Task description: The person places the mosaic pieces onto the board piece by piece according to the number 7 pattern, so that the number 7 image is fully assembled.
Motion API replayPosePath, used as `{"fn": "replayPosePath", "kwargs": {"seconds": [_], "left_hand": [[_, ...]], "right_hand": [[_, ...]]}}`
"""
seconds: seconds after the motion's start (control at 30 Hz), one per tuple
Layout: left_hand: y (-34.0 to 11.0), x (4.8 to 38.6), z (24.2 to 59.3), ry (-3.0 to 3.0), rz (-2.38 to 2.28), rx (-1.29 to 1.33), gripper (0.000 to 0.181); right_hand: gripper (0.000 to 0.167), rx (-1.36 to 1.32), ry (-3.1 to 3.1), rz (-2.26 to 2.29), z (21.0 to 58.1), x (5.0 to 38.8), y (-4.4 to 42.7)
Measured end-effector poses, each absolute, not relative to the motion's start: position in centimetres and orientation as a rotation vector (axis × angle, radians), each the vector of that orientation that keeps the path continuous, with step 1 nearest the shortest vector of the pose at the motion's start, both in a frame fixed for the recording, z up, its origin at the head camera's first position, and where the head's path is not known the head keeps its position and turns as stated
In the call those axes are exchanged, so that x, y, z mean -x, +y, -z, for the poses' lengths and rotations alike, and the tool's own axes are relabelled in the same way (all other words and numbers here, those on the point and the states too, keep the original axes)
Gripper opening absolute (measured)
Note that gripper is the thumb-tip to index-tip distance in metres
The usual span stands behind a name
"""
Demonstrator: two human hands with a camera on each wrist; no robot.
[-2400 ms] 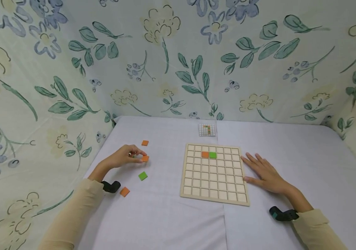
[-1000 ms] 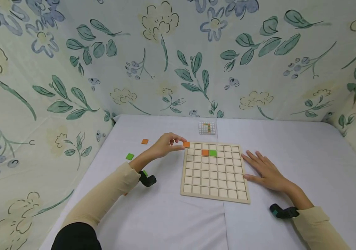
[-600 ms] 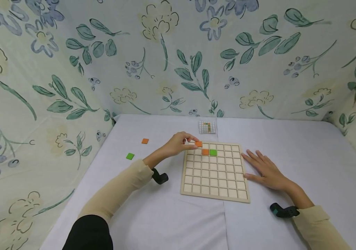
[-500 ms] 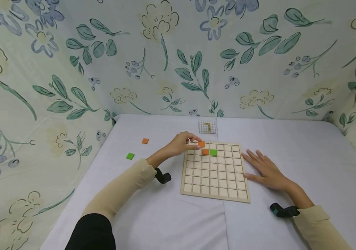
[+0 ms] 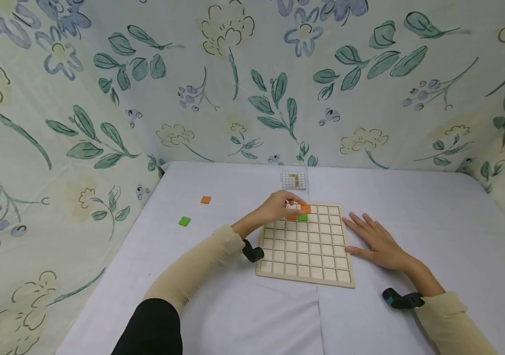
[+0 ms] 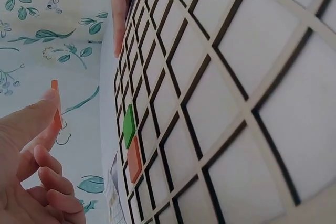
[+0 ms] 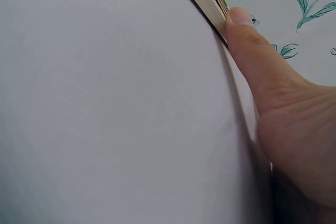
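Note:
Between thumb and fingertips, my left hand (image 5: 276, 207) pinches an orange square tile (image 5: 306, 208). In the left wrist view this orange tile (image 6: 55, 103) is edge-on, held above the wooden grid board (image 6: 231, 98). On the board (image 5: 303, 251), one orange tile (image 6: 135, 160) and one green tile (image 6: 128, 126) lie in neighbouring cells; in the head view my fingers partly cover them. My right hand (image 5: 378, 245) lies with fingers spread at the board's right edge. In the right wrist view its thumb (image 7: 252, 51) touches the board's side (image 7: 202, 3).
A loose orange tile (image 5: 205, 199) and a loose green tile (image 5: 184, 221) lie on the white cloth left of the board. Behind the board is a small card (image 5: 293, 181) printed with a coloured grid. A floral curtain (image 5: 234, 88) rises behind the table.
My left hand picked up an orange tile on the left and carried it rightward over the board's upper rows. My right hand has stayed at the board's edge.

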State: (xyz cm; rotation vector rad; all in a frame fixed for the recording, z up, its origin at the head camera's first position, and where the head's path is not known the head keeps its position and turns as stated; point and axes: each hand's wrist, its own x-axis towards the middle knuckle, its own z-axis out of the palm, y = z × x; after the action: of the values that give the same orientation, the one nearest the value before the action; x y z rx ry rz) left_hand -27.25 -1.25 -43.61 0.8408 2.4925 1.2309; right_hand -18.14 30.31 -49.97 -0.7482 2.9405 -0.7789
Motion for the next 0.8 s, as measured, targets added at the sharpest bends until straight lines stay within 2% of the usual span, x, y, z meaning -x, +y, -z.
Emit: {"fn": "replayPosePath", "kwargs": {"seconds": [0.27,0.8], "left_hand": [[0.4,27.5,44.8,2.461,-1.203,-0.844,0.029],[2.3,27.5,45.2,2.485,-1.144,-0.688,0.03]], "right_hand": [[0.078,0.744,2.946,0.777,50.1,18.1,30.4],[0.078,0.741,2.942,0.738,50.2,18.3,30.4]]}}
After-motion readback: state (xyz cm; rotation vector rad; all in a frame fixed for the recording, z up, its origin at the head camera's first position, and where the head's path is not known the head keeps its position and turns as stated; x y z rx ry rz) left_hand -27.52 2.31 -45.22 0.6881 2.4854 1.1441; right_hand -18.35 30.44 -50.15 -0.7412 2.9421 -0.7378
